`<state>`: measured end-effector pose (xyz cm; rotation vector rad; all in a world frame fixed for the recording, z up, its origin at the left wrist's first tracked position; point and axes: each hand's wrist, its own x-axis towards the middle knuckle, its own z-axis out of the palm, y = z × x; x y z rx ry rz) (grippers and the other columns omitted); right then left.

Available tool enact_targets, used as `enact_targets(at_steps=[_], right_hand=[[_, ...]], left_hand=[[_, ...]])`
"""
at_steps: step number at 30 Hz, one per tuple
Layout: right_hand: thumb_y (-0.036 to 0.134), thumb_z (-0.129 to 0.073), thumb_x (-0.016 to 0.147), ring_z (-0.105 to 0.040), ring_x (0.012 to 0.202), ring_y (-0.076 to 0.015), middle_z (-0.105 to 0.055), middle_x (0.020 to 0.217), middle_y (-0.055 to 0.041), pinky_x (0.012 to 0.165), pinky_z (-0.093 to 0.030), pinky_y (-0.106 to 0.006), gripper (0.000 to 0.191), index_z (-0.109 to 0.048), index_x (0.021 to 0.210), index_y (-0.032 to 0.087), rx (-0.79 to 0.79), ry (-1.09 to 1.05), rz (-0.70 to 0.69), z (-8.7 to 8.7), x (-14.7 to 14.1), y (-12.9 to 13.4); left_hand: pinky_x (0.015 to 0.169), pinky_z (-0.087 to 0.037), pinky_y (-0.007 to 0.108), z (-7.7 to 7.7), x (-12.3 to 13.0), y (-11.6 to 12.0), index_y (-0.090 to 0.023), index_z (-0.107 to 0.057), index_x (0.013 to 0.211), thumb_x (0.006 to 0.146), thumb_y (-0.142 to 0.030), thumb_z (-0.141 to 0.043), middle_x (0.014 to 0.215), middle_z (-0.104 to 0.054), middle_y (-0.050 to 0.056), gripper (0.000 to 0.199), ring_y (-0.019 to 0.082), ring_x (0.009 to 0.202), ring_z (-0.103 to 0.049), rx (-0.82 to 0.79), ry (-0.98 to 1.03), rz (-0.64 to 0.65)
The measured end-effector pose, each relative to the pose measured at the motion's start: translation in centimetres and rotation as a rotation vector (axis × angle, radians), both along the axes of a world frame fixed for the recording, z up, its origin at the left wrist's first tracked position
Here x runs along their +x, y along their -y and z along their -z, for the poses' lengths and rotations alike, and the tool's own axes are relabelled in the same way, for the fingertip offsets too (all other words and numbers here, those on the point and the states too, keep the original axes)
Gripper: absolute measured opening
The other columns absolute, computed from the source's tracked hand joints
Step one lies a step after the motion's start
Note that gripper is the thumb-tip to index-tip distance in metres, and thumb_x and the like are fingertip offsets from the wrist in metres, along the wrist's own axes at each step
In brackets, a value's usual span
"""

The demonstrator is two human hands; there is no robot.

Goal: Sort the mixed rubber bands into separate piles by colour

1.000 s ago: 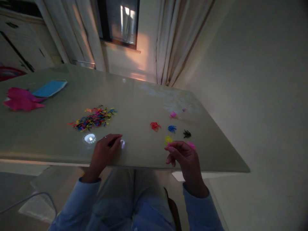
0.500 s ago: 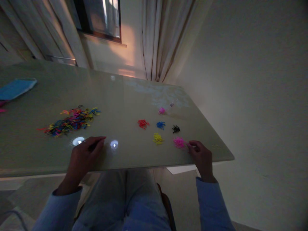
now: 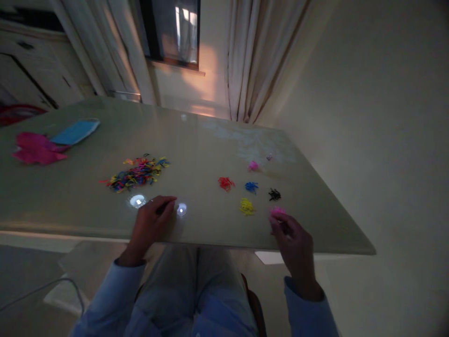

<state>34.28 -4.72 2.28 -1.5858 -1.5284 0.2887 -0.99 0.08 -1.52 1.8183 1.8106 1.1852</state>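
Observation:
My left hand (image 3: 154, 220) rests near the table's front edge, thumb and fingers pressed together; anything between them is too small to make out. Just beyond it lies a mixed heap of small coloured rubber bands (image 3: 136, 174). My right hand (image 3: 294, 241) is pinched at the near side of a pink pile of bands (image 3: 278, 210), partly covering it. Whatever is in that pinch cannot be made out. Close by are separate piles of yellow bands (image 3: 247, 206), black bands (image 3: 274, 194), blue bands (image 3: 251, 187) and red bands (image 3: 226, 183).
Behind the sorted piles sit a small pink clump (image 3: 253, 165) and a small purplish item (image 3: 269, 157). A blue face mask (image 3: 77, 132) and a crumpled pink piece (image 3: 40, 149) lie at the left on the glossy table (image 3: 199, 140). A wall (image 3: 386, 140) stands to the right.
The view has turned left, bringing the pink crumpled piece fully in. My right hand has moved from the right side of the pink pile to its near side. My left hand stays pinched near the heap.

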Motion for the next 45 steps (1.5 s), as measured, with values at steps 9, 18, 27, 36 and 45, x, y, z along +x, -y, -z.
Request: enact_targets(at_steps=[9, 18, 27, 36, 45], right_hand=[[0.03, -0.06, 0.088, -0.061, 0.062, -0.0149, -0.072, 0.08, -0.0036, 0.06, -0.048, -0.026, 0.013, -0.069, 0.091, 0.022, -0.113, -0.076, -0.656, 2.4, -13.2, -4.4], [0.037, -0.058, 0.089, -0.06, 0.062, -0.0161, -0.068, 0.073, -0.0034, 0.057, -0.047, -0.026, 0.02, -0.069, 0.091, 0.021, -0.195, -0.104, -0.66, 3.9, -12.1, -4.9], [0.035, -0.056, 0.091, -0.058, 0.06, -0.0155, -0.066, 0.072, -0.002, 0.058, -0.046, -0.026, 0.018, -0.068, 0.09, 0.022, -0.16, -0.057, -0.658, 3.8, -12.6, -4.7], [0.031, -0.056, 0.091, -0.059, 0.064, -0.0156, -0.067, 0.076, -0.0021, 0.06, -0.045, -0.025, 0.014, -0.067, 0.089, 0.022, -0.139, -0.067, -0.682, 3.5, -12.6, -4.6], [0.027, -0.057, 0.09, -0.057, 0.065, -0.0134, -0.067, 0.077, -0.0017, 0.06, -0.043, -0.023, 0.013, -0.067, 0.089, 0.02, -0.131, -0.08, -0.696, 3.8, -12.6, -4.5]], left_hand=[[0.074, -0.05, 0.028, 0.2, 0.2, 0.0, -0.021, -0.072, 0.091, 0.087, -0.03, -0.053, 0.087, -0.074, 0.005, 0.022, 0.017, 0.081, -0.066, 0.051, 0.06, 0.036], [0.073, -0.051, 0.031, -0.8, -4.9, -3.4, -0.017, -0.07, 0.107, 0.084, -0.027, -0.054, 0.096, -0.07, 0.008, 0.029, 0.016, 0.07, -0.061, -0.022, -0.194, -0.08], [0.074, -0.049, 0.031, -2.4, -7.5, -7.8, -0.02, -0.074, 0.086, 0.088, -0.028, -0.051, 0.102, -0.067, 0.011, 0.025, 0.023, 0.084, -0.065, -0.196, -0.68, 0.047], [0.078, -0.047, 0.03, -3.4, -7.2, -7.7, -0.019, -0.071, 0.087, 0.09, -0.025, -0.051, 0.099, -0.068, 0.009, 0.02, 0.021, 0.086, -0.062, -0.058, -0.449, -0.002], [0.044, -0.031, 0.019, -6.7, -0.8, -2.9, -0.014, -0.065, 0.078, 0.076, -0.047, -0.07, 0.057, -0.054, -0.003, 0.034, 0.006, 0.045, -0.042, -0.176, 0.946, 0.075]])
